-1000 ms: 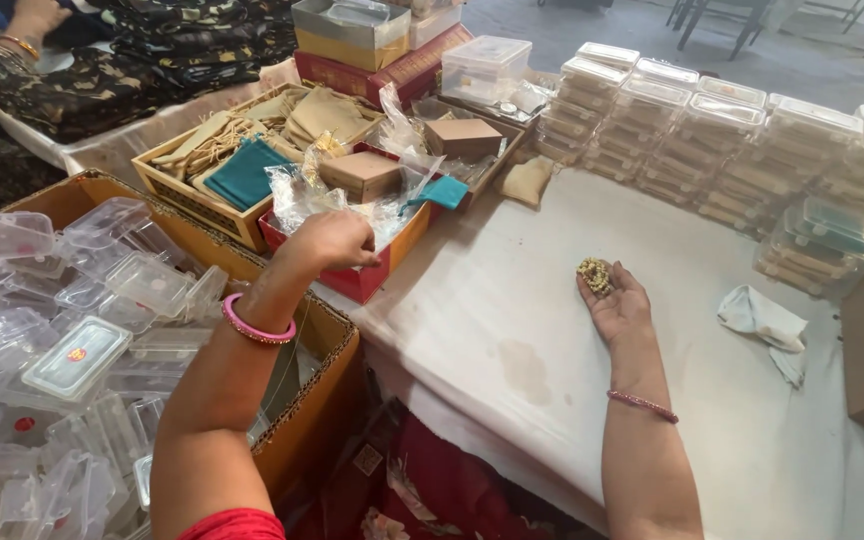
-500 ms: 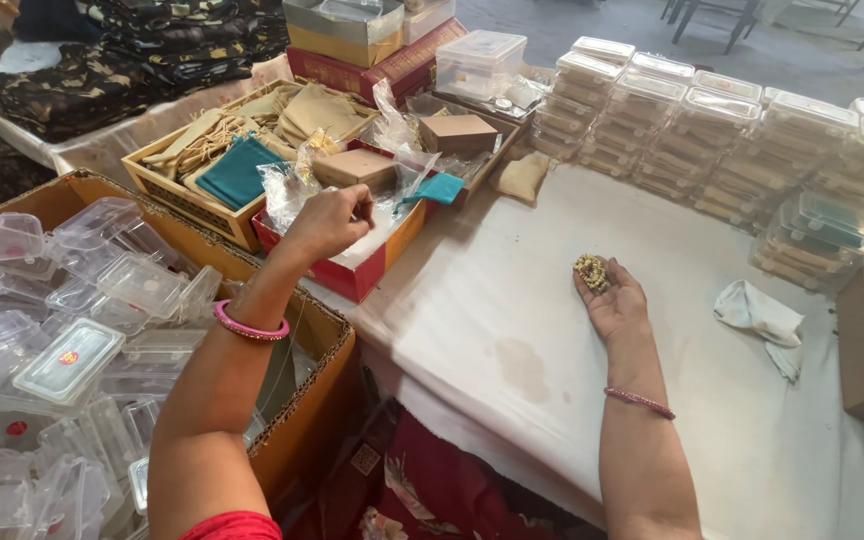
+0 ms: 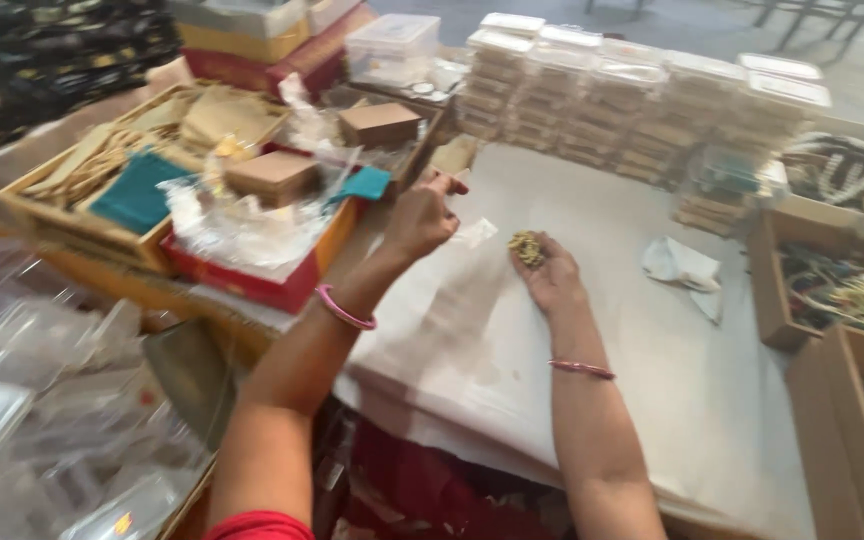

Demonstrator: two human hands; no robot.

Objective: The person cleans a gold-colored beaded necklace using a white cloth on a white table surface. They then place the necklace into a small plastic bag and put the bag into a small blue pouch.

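Left hand [image 3: 420, 215] raised, right hand [image 3: 550, 275] flat
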